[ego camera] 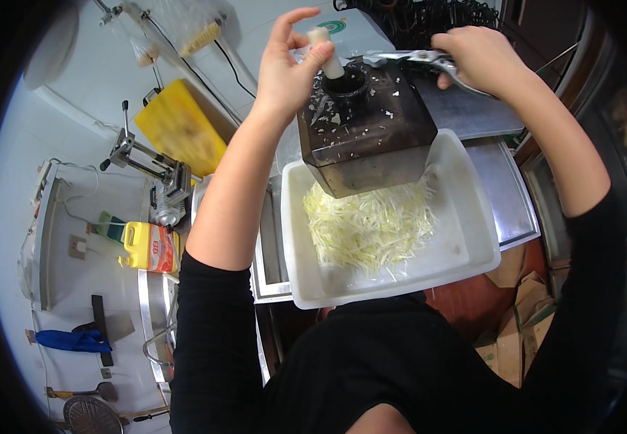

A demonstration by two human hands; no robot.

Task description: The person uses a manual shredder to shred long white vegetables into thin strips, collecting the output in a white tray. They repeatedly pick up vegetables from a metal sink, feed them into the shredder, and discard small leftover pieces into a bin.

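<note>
My left hand (pixel 291 70) holds a short white piece of vegetable (pixel 332 64) upright, its lower end at the round feed opening (pixel 347 84) on top of a dark box-shaped shredding machine (pixel 367 130). Small white scraps dot the machine's top. My right hand (pixel 473 57) is closed around the end of a metal handle (pixel 422 56) to the right of the opening; what it joins is partly hidden. Below the machine, a heap of pale green and white shreds (pixel 373 228) lies in a white plastic tub (pixel 468 217).
A yellow cutting board (pixel 180 130) leans at the wall on the left, beside a metal hand press (pixel 153 157). A yellow jug (pixel 150 247) stands below them. A steel table (pixel 454 111) extends behind the tub at the right. Flattened cardboard (pixel 514 331) lies low at the right.
</note>
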